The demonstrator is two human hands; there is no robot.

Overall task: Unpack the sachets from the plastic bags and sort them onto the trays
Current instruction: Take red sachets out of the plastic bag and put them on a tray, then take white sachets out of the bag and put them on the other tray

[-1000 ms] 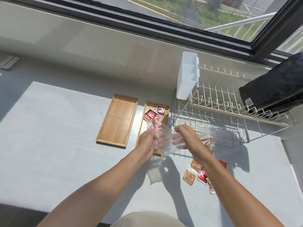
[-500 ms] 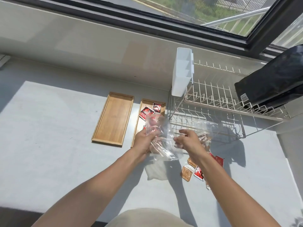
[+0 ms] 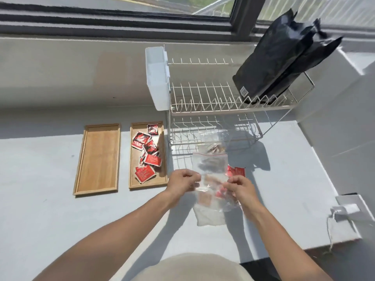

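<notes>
My left hand [image 3: 182, 182] and my right hand [image 3: 239, 187] each pinch one side of a clear plastic bag [image 3: 211, 169], held stretched between them above the grey counter. Brown and red sachets [image 3: 235, 171] show through and beside the bag, lying on the counter under it. Two wooden trays lie to the left: the left tray [image 3: 98, 159] holds nothing, the right tray [image 3: 133, 159] holds several red sachets [image 3: 146, 157]. A second clear bag [image 3: 215, 138] with brown sachets lies by the rack's foot. A flat white bag [image 3: 211, 217] lies under my hands.
A white two-tier wire dish rack [image 3: 213, 102] stands behind the bags, with a white plastic caddy [image 3: 157, 78] on its left end and a black foil bag [image 3: 280, 63] on top. A white plug and cord [image 3: 345, 211] sit at the right counter edge.
The camera has tilted down and the view has shifted. My hands have moved right, off the right tray, and now pull the clear bag flat over the loose sachets.
</notes>
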